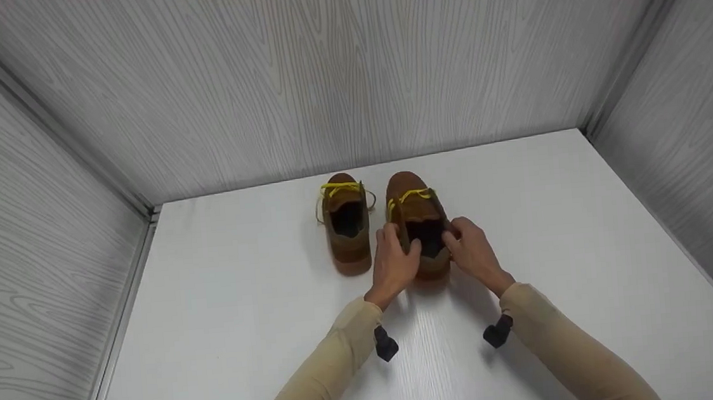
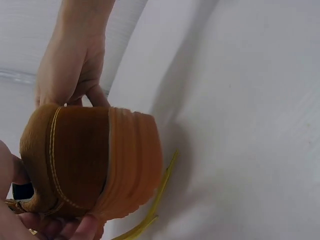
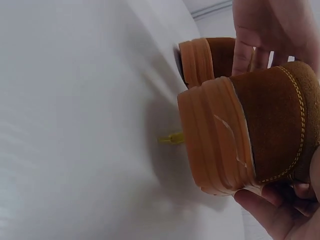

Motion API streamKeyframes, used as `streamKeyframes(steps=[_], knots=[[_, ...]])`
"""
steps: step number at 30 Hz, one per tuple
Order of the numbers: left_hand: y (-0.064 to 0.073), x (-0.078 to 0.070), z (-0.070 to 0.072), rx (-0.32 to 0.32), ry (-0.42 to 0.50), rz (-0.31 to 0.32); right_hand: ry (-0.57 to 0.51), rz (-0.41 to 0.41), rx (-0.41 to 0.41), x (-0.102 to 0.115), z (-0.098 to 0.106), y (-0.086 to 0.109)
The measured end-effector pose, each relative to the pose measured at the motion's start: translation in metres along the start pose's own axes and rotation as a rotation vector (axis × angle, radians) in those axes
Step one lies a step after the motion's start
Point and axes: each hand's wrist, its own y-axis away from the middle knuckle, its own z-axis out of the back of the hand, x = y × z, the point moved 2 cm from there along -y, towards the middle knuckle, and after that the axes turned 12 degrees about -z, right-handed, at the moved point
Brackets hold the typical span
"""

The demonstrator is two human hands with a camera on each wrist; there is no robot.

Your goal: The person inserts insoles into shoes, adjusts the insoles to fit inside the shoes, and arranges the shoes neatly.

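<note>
Two brown shoes with yellow laces are in the head view, toes pointing away. My left hand point(image 1: 394, 262) grips the left side of the right-hand shoe point(image 1: 417, 206), thumb over the collar and fingers along the outside. On its other side my right hand point(image 1: 473, 249) grips the collar the same way. Both wrist views show this shoe's heel from behind, with a ridged tan sole point(image 2: 134, 157) and yellow stitching. A yellow lace point(image 2: 152, 212) hangs below the sole. The other shoe point(image 1: 350, 245) stands just left of my left hand, its laces tied across the front.
The shoes are over a white tabletop point(image 1: 244, 310), near its back edge. Grey wood-grain panels rise behind as a back wall point(image 1: 346, 73) and at both sides. A small black device point(image 1: 385, 344) is strapped at each wrist.
</note>
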Motion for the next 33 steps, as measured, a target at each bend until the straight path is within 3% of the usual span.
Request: streamKeyframes(steps=[5, 16, 24, 33], knots=[[-0.009, 0.006, -0.003, 0.026, 0.103, 0.044, -0.022, -0.024, -0.016, 0.004, -0.004, -0.021], [-0.027, 0.025, -0.007, 0.066, 0.188, 0.107, -0.015, -0.098, 0.005, 0.004, -0.019, -0.057], [-0.032, 0.029, -0.008, 0.094, 0.223, 0.095, -0.030, -0.230, 0.078, 0.001, -0.024, -0.064], [-0.037, 0.034, -0.009, 0.114, 0.206, 0.142, -0.083, -0.253, 0.083, 0.004, -0.028, -0.064]])
